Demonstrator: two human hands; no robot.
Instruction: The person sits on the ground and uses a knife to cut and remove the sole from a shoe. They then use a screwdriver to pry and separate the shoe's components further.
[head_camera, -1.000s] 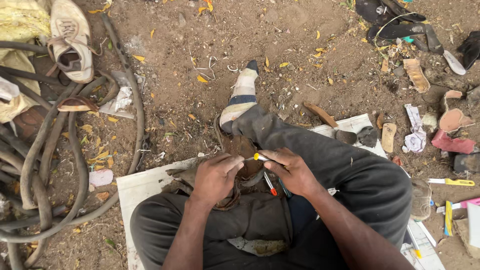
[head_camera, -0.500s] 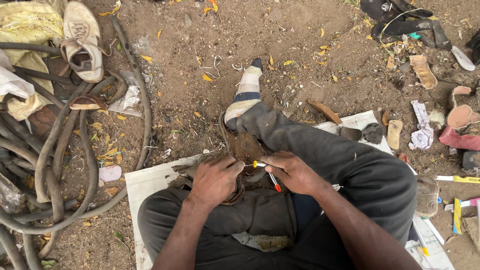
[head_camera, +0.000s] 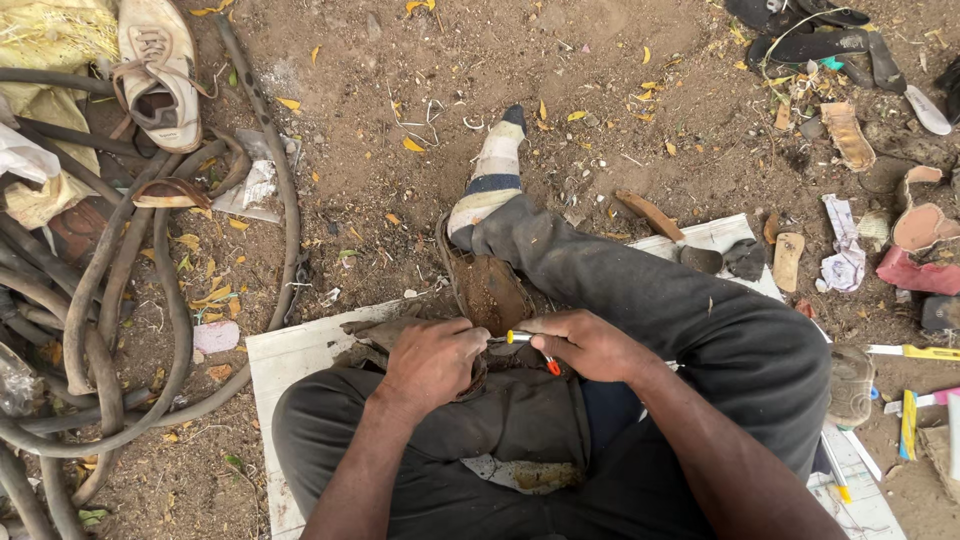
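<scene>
Here, one worn brown shoe (head_camera: 487, 290) lies sole-up on the seated person's lap, partly over the white board (head_camera: 290, 355); the left hand (head_camera: 432, 362) is clenched on its near edge and the right hand (head_camera: 590, 343) grasps one small tool with a yellow-and-red handle (head_camera: 530, 345), probably an awl, tip at the shoe. Counted around: one white sneaker (head_camera: 158, 70) top left, several dark rubber hoses (head_camera: 130, 280) at left, a few sole scraps (head_camera: 850, 135) at right.
</scene>
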